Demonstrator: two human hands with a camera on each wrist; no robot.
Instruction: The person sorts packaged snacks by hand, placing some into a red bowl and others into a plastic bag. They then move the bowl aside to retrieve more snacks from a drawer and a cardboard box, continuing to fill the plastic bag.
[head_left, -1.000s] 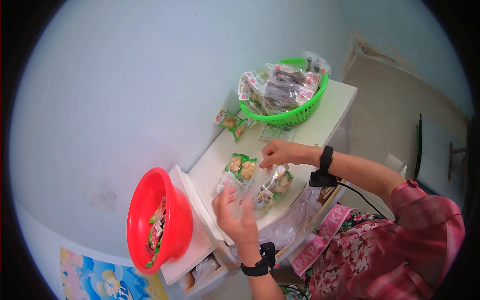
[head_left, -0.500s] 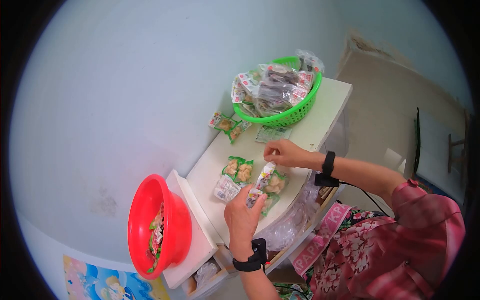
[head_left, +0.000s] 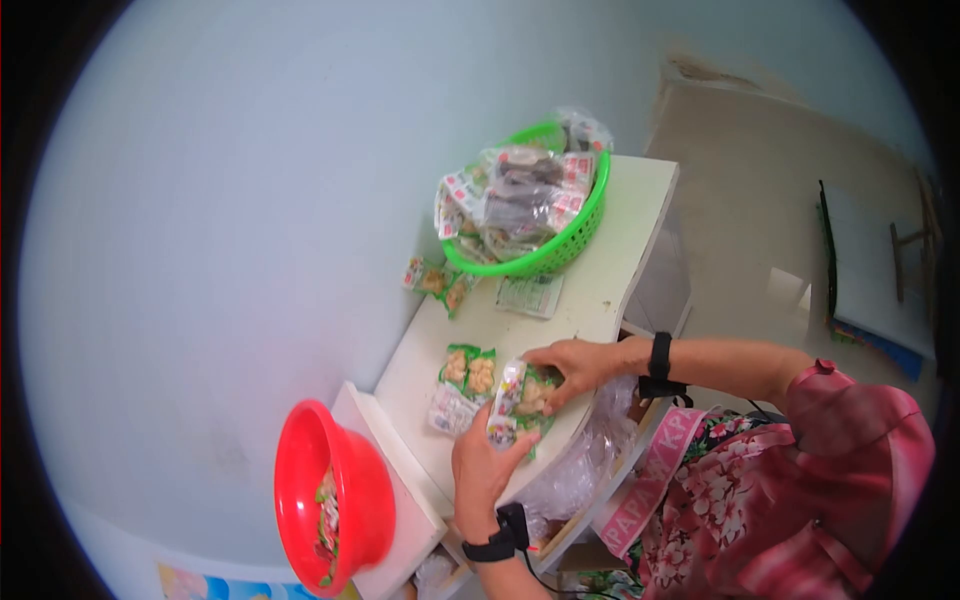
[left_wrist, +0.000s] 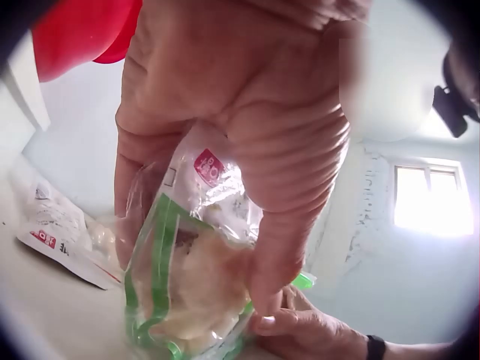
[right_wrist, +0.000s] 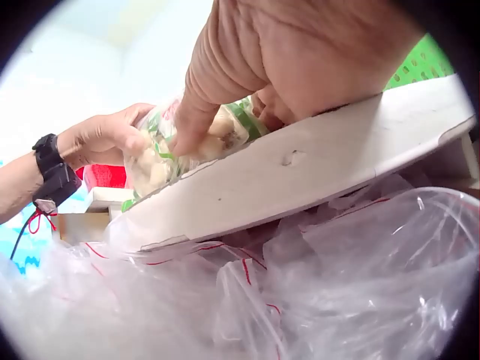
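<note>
Both hands grip green-and-white food packets (head_left: 532, 393) at the front edge of the white tabletop. The left hand (head_left: 483, 460) holds the near-left end; in the left wrist view its thumb and fingers (left_wrist: 277, 247) pinch the packet's printed white top (left_wrist: 206, 172), with pale pieces visible through the clear part. On the other end lies the right hand (head_left: 580, 368), thumb and fingers curled round it; the right wrist view shows that hand (right_wrist: 300, 67) pressing the packet (right_wrist: 217, 139). Beside them rest another packet of pale pieces (head_left: 470, 370) and a white printed packet (head_left: 451, 409).
A green basket (head_left: 575, 240) heaped with packets stands at the back; two packets (head_left: 440, 283) and a flat one (head_left: 529, 296) lie near it. At left is a red basin (head_left: 375, 510) with packets inside. Clear plastic bags (right_wrist: 352, 285) fill an open drawer below the tabletop.
The clear bag held a second ago is gone from the hands. The right hand has moved down from above the packets onto them; the left has come to their near-left end and grips it.
</note>
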